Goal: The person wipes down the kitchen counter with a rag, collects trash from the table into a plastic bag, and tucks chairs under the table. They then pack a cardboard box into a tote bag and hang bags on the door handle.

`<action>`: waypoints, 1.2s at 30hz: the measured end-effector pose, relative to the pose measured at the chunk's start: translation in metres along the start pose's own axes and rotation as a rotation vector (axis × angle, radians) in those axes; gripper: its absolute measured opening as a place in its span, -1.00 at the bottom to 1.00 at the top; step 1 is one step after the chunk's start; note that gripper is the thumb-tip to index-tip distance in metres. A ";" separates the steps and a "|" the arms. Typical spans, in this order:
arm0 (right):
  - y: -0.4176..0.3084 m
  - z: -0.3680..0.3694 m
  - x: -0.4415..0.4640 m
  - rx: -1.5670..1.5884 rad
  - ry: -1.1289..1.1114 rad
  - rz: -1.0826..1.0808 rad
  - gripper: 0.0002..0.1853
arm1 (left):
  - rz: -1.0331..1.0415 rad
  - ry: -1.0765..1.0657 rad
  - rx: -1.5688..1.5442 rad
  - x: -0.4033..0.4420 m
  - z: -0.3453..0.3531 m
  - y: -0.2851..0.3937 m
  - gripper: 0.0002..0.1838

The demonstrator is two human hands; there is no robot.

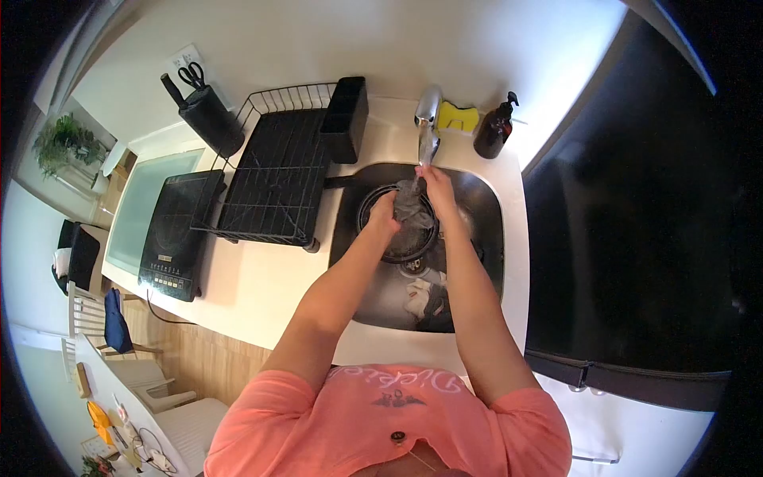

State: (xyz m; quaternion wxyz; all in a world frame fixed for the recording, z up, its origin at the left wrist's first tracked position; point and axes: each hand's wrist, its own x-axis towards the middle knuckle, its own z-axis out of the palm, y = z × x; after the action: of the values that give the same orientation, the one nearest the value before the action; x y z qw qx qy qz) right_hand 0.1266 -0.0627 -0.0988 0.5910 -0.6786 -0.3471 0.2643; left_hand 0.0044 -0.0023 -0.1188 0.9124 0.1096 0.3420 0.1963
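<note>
A wet-looking grey cloth (413, 210) is bunched between my two hands, below the faucet (427, 131). My left hand (385, 213) grips the cloth's left side. My right hand (436, 191) is closed on its upper right part, close to the spout. Beneath the cloth, a dark round pan (400, 259) rests in the metal sink (369, 304), and its black handle (340, 182) points left over the rim. Nearer to me in the sink lie crumpled white and dark cloths (425, 298), partly hidden by my right forearm.
Left of the sink stands a black dish rack (270, 179) with a black utensil holder (345, 119). Further left are a knife block (211, 121) and an induction cooktop (181, 230). Behind the sink are a yellow sponge (458, 118) and a brown pump bottle (494, 131).
</note>
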 end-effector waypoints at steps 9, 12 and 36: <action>-0.049 0.013 -0.121 -0.280 -0.090 -0.617 -0.10 | -0.249 -0.495 -0.385 -0.054 0.011 -0.017 -0.68; -0.054 0.015 -0.129 -0.215 0.086 -0.596 -0.51 | 0.304 -0.468 0.149 -0.063 0.014 -0.044 -0.79; -0.156 -0.043 -0.127 0.251 -0.815 0.439 -0.77 | 1.874 -0.921 1.673 -0.181 0.075 -0.067 -0.82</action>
State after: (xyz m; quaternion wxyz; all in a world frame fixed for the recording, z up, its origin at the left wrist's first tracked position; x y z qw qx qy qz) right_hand 0.0566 -0.1790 0.0551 0.4144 -0.5004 -0.3641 0.6672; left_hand -0.0514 -0.1463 0.0195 0.1248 0.8791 -0.1820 0.4225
